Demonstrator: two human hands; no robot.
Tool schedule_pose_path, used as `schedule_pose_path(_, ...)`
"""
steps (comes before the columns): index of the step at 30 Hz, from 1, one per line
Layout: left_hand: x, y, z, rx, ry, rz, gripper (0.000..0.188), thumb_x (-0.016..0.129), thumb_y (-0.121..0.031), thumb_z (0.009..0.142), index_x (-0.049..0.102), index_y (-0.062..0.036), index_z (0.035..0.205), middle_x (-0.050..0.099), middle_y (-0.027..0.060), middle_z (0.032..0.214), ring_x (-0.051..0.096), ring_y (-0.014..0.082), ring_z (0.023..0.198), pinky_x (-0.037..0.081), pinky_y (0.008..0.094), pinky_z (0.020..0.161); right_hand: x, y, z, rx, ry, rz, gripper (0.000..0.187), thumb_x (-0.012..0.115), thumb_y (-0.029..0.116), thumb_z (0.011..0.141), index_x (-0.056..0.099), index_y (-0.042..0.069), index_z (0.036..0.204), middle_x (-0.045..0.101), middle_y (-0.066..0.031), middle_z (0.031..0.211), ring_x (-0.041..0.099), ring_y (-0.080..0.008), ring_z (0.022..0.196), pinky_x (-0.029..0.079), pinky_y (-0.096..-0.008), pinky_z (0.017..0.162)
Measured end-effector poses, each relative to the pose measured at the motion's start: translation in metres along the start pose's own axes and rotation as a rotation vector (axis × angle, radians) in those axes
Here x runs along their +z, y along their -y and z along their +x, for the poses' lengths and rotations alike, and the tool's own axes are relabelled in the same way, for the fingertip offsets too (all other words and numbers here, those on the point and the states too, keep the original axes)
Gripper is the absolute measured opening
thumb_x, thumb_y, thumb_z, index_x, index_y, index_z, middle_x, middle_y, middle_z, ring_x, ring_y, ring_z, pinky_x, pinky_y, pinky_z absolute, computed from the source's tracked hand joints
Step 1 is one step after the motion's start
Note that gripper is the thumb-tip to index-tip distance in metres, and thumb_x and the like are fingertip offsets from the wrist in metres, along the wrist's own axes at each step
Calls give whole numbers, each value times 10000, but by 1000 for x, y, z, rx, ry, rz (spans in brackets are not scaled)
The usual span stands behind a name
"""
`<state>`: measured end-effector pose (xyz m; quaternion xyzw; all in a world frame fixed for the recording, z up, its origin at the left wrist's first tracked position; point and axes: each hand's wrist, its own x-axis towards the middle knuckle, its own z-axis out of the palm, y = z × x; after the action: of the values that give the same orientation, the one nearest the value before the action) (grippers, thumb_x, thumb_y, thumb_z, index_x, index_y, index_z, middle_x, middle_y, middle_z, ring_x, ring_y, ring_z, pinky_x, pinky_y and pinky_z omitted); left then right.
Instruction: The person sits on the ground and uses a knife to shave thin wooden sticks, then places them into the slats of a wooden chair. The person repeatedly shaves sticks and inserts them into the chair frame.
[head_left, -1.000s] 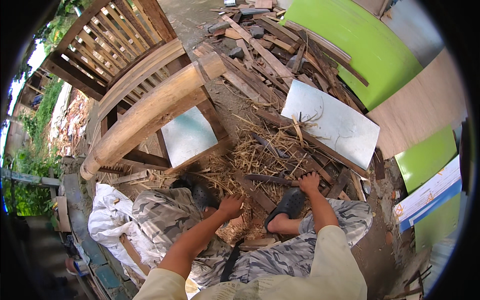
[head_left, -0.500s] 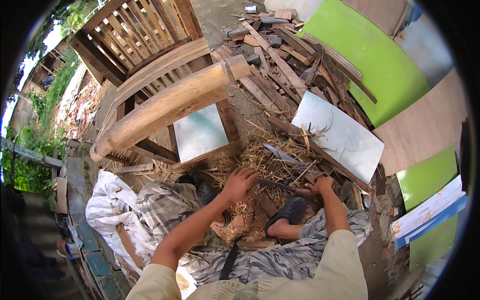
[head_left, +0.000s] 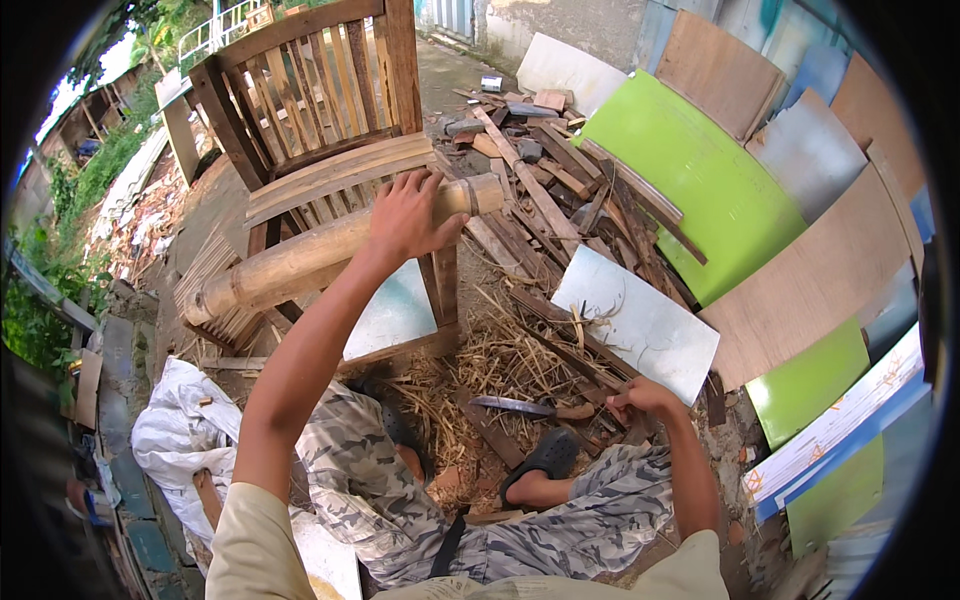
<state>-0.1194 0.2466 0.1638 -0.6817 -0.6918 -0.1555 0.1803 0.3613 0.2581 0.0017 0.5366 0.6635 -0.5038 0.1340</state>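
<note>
A thick, pale bamboo pole (head_left: 300,265) lies across the front of a slatted wooden chair (head_left: 330,170). My left hand (head_left: 410,215) is wrapped over the pole near its right end, thumb on the near side. Low over the straw-like shavings (head_left: 490,350) between my feet lies a knife (head_left: 520,406), its dark blade toward the left and its wooden handle toward the right. Just past the handle's end my right hand (head_left: 645,398) is closed, fingers curled in. What it holds, if anything, I cannot make out.
A heap of scrap wood (head_left: 560,160) lies beyond, with a pale metallic sheet (head_left: 640,320) at its near side. Green panels (head_left: 690,180) and a plywood sheet (head_left: 820,280) lean on the right. A white sack (head_left: 185,420) sits by my left leg, beside a low block wall (head_left: 125,450).
My left hand has left the knife's blade end and moved up and forward onto the bamboo pole. The knife now lies lower, with its handle left of my right hand. The view has shifted.
</note>
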Motion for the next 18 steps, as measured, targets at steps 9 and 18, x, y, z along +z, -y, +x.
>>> schedule_pose_path(9, 23, 10, 8, 164, 9, -31, 632, 538, -573, 911, 549, -47, 1260, 632, 119, 1162, 570, 283, 1134, 477, 444, 888, 51, 4, -95, -364, -498, 1174, 454, 531, 515, 977, 501, 88, 825, 410, 18, 558, 425, -129, 518, 411, -301, 577)
schedule_pose_path(18, 17, 22, 20, 196, 131, -61, 694, 479, -602, 931, 531, -29, 1319, 625, 166, 1235, 564, 323, 1183, 504, 452, 917, 103, 83, -86, -668, -550, 940, 396, 617, 383, 958, 607, -12, 983, 485, 31, 697, 443, -53, 616, 358, -216, 564)
